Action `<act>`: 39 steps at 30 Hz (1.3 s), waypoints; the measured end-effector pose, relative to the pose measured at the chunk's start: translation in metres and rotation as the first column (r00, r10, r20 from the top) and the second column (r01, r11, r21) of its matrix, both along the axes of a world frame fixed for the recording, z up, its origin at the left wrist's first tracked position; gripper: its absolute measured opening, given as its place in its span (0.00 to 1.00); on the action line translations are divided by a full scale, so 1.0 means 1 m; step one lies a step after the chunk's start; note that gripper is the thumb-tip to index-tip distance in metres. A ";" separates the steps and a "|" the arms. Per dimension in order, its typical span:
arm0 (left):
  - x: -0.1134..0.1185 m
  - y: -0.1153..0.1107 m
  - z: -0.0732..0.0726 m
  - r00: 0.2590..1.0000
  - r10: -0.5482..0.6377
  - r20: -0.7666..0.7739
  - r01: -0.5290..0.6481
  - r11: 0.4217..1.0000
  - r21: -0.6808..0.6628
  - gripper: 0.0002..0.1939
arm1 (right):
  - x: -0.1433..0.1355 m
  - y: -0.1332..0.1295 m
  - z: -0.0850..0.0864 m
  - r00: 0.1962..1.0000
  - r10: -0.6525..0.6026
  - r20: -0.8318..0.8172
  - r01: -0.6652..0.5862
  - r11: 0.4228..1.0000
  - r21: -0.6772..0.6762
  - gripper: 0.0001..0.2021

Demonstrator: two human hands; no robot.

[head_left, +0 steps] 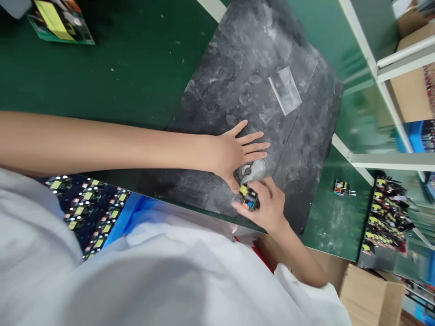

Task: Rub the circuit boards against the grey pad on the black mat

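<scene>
My left hand (234, 151) lies over the dark grey mat (238, 68) with its fingers spread and nothing in them. Its thumb points down toward a small circuit board (249, 198) with yellow, blue and orange parts. My right hand (268, 203) grips that board between thumb and fingers, low on the mat. Just above the board, a round metallic piece (246, 170) rests beside a pale grey patch. A clear plastic piece (287, 90) with a white edge lies farther up the mat.
Another board (341, 187) sits on the green table (326, 226) at right, near a rack of many boards (384, 217). Top left is a larger board (61, 22). A blue-edged tray (118, 219) of boards is below my left forearm. Cardboard box (367, 294) at lower right.
</scene>
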State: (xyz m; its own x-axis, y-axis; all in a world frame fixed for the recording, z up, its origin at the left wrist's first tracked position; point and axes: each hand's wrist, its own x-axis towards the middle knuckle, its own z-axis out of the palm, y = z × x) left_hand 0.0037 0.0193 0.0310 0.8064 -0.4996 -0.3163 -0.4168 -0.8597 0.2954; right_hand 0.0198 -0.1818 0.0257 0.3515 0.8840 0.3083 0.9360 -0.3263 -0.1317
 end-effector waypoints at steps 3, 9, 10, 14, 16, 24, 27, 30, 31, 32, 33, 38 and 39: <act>0.000 0.000 0.000 1.000 0.023 0.008 -0.023 0.999 -0.028 0.53 | 0.004 0.000 0.001 1.000 -0.015 0.022 0.015 1.000 0.015 0.16; -0.001 -0.001 -0.009 0.997 0.070 0.036 -0.065 0.990 -0.123 0.53 | 0.031 0.002 -0.003 0.978 -0.206 0.024 0.205 0.978 0.030 0.20; -0.001 0.000 -0.010 0.996 0.073 0.044 -0.066 0.988 -0.142 0.53 | 0.032 0.001 -0.003 0.978 -0.209 0.027 0.209 0.978 0.002 0.21; -0.001 0.001 -0.015 0.991 0.101 0.085 -0.079 0.971 -0.225 0.52 | 0.026 -0.004 0.001 0.974 -0.225 0.039 0.227 0.972 -0.056 0.24; -0.001 0.001 -0.017 0.990 0.100 0.096 -0.075 0.968 -0.239 0.52 | 0.024 -0.006 0.002 0.971 -0.234 0.049 0.236 0.970 -0.051 0.23; -0.003 0.004 -0.028 0.975 0.125 0.184 -0.043 0.917 -0.396 0.47 | 0.029 -0.009 0.001 0.984 -0.176 -0.014 0.176 0.984 -0.001 0.20; -0.003 0.004 -0.031 0.970 0.141 0.199 -0.048 0.910 -0.412 0.45 | 0.030 -0.009 0.001 0.988 -0.156 -0.019 0.157 0.987 0.046 0.21; -0.004 0.002 -0.029 0.970 0.142 0.197 -0.059 0.923 -0.379 0.46 | 0.030 -0.008 0.002 0.990 -0.138 -0.026 0.140 0.987 0.080 0.19; -0.004 0.002 -0.028 0.972 0.138 0.188 -0.064 0.933 -0.353 0.46 | 0.030 -0.007 0.003 0.990 -0.136 -0.027 0.138 0.986 0.090 0.19; -0.004 0.001 -0.026 0.976 0.132 0.176 -0.069 0.944 -0.322 0.47 | 0.031 -0.007 0.003 0.990 -0.136 -0.028 0.138 0.986 0.096 0.18; -0.004 0.001 -0.024 0.979 0.125 0.161 -0.075 0.954 -0.289 0.48 | 0.031 -0.006 0.004 0.990 -0.137 -0.030 0.139 0.985 0.101 0.17; -0.004 0.001 -0.019 0.986 0.120 0.116 -0.087 0.963 -0.257 0.49 | 0.023 -0.004 0.007 0.990 -0.131 -0.054 0.137 0.983 0.125 0.16; -0.003 0.001 -0.019 0.985 0.124 0.117 -0.088 0.957 -0.275 0.49 | 0.018 -0.005 0.007 0.992 -0.115 -0.056 0.121 0.986 0.116 0.16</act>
State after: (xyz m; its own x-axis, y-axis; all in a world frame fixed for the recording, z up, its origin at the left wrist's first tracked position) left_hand 0.0002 0.0200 0.0115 0.8849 -0.4605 -0.0697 -0.3783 -0.7979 0.4694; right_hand 0.0379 -0.1867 0.0326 0.4681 0.7938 0.3884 0.8836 -0.4130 -0.2208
